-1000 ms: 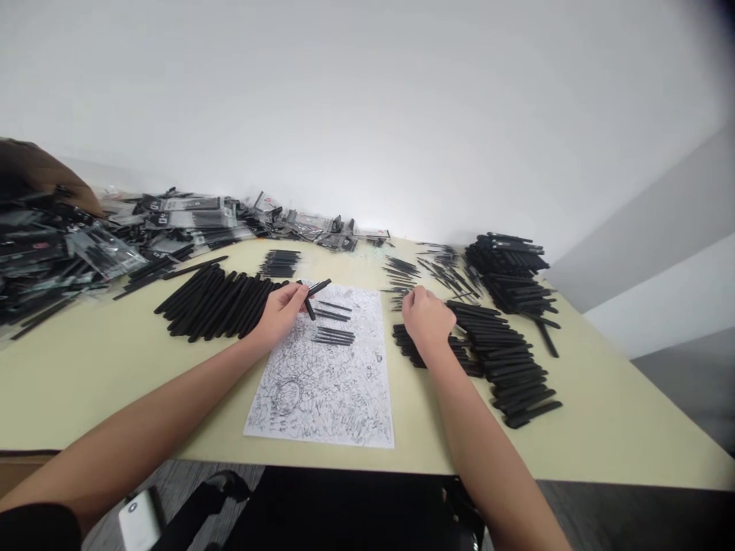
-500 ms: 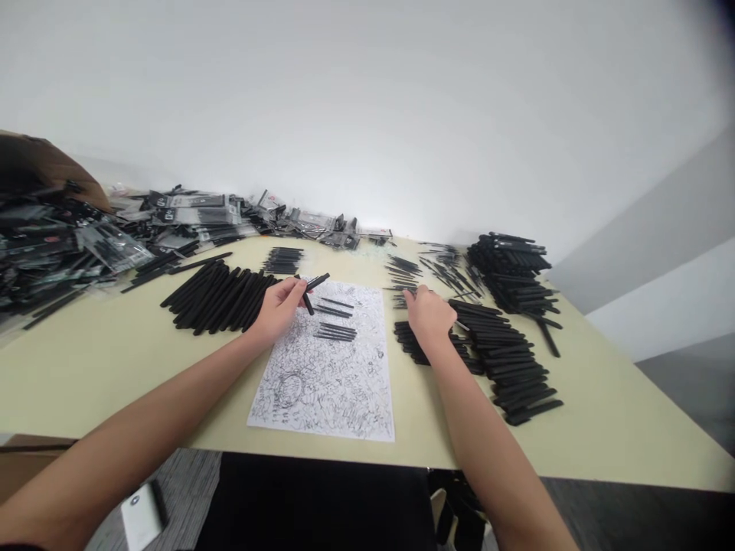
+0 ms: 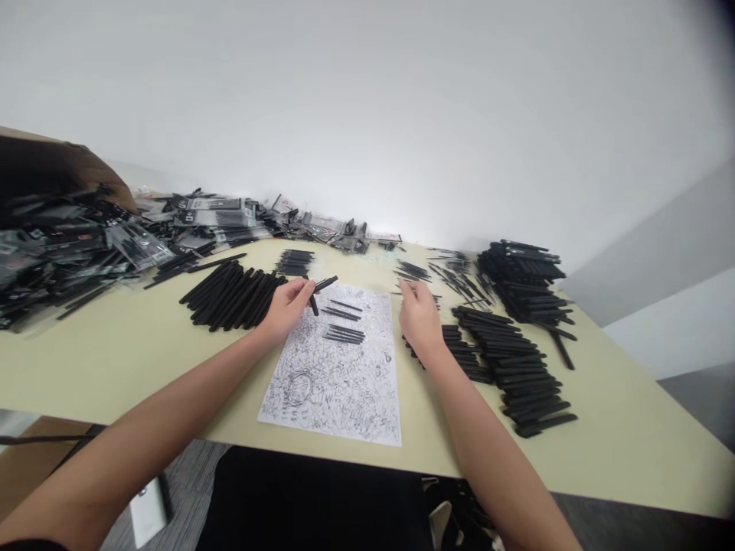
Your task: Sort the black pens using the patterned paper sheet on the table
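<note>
My left hand is closed on a black pen and a second short black piece that points down, perhaps its cap; both stick out past the fingertips above the paper's upper left corner. Scribbles cover the white paper, and several thin dark pen refills lie on it. Right of the paper, my right hand has its fingers pinched together beside a small group of refills. Whatever it may hold is hidden.
Black pens lie in a row left of the paper, more pens at the right, with a stacked pile behind. Plastic-packed pens spread along the wall from a cardboard box. Loose refills lie at the back right.
My right hand has shifted a little left, toward the paper's edge. My left hand keeps its hold on the pen. The whole view has shifted slightly.
</note>
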### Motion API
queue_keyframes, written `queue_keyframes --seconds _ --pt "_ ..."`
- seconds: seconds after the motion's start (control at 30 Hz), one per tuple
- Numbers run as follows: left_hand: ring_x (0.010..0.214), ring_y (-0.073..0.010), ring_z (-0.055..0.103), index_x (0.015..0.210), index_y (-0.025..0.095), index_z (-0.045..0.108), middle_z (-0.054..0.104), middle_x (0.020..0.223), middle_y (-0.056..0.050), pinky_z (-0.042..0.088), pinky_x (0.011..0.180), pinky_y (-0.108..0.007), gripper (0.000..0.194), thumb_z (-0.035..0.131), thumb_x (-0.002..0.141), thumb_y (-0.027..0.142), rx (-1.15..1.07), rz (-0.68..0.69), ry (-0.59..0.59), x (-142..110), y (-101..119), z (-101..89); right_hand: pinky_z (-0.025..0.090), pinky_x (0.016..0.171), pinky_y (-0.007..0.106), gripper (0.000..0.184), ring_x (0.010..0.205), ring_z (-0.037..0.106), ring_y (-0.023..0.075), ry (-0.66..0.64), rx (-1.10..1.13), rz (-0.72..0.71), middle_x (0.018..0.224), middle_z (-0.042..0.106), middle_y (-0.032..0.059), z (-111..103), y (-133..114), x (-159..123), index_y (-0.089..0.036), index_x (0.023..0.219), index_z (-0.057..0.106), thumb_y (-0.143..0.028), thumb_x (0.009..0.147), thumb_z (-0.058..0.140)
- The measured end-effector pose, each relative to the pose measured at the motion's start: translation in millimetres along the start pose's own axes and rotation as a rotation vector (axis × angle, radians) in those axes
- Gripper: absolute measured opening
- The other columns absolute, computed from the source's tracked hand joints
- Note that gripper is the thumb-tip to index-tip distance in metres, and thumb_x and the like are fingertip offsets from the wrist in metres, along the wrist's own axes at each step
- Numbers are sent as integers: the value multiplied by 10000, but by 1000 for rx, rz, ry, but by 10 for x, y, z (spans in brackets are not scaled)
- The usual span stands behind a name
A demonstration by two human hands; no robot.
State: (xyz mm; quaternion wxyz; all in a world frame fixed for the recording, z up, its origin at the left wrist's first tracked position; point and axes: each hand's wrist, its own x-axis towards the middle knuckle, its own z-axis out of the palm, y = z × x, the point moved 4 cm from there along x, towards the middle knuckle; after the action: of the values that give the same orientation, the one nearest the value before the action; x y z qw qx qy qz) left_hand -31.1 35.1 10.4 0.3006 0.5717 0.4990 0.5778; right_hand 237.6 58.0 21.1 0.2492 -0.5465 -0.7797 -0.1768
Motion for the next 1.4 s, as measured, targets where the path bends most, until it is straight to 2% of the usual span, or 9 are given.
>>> queue_keyframes --seconds 0.13,0.23,0.37,0.53,0.8,1.0,1.07,1.2,1.4 --pt "579 -124 481 642 169 616 512 585 11 386 583 -250 399 565 828 518 82 70 -55 -20 77 27 430 905 265 353 991 584 175 41 133 -153 1061 662 119 -94 -245 -54 -123 1183 625 -92 953 360" --pt "622 -136 498 658 174 620 536 633 -4 383 618 -262 383 542 845 499 154 140 -109 -45 130 64 432 864 257 280 931 617 163 61 140 -189 999 702 86 -177 -384 -97 -173 1100 665 -163 977 414" --pt "645 -140 494 676 179 603 531 666 -11 381 629 -264 372 505 880 474 193 183 -166 -72 146 101 413 814 255 274 867 629 150 108 118 -216 976 721 63 -253 -477 -122 -201 1094 676 -231 999 420" --pt "655 -144 489 684 181 590 521 671 -14 386 626 -265 363 491 890 464 213 197 -192 -89 155 122 397 792 265 289 843 616 149 80 106 -208 953 719 62 -249 -504 -124 -207 1105 672 -230 1005 403" --pt "671 -149 514 711 183 607 548 697 -26 402 640 -268 323 478 904 406 246 233 -253 -118 221 171 366 810 281 306 872 573 161 97 149 -292 928 718 52 -243 -526 -153 -194 1102 675 -175 997 388" --pt "795 -177 563 861 187 661 604 850 -60 447 791 -298 260 472 913 358 406 394 -360 -164 294 184 259 911 360 321 970 578 164 109 135 -309 920 731 12 -226 -494 -197 -281 1114 676 -125 977 432" --pt "833 -184 569 893 189 658 600 869 -63 450 817 -304 248 465 923 343 422 425 -352 -174 302 178 226 924 376 327 988 586 161 107 129 -306 925 736 -9 -228 -486 -206 -317 1097 682 -128 978 443" --pt "777 -168 554 885 189 647 582 847 -53 454 793 -292 250 452 940 335 429 429 -326 -176 288 179 202 930 378 327 975 590 147 81 129 -280 944 743 -31 -234 -462 -205 -348 1098 684 -164 996 433" --pt "777 -162 556 904 182 642 569 843 -48 447 774 -281 254 440 950 328 421 451 -358 -190 291 204 231 911 375 341 894 571 142 28 128 -339 1073 729 -16 -215 -504 -235 -343 1246 604 -203 1016 396"
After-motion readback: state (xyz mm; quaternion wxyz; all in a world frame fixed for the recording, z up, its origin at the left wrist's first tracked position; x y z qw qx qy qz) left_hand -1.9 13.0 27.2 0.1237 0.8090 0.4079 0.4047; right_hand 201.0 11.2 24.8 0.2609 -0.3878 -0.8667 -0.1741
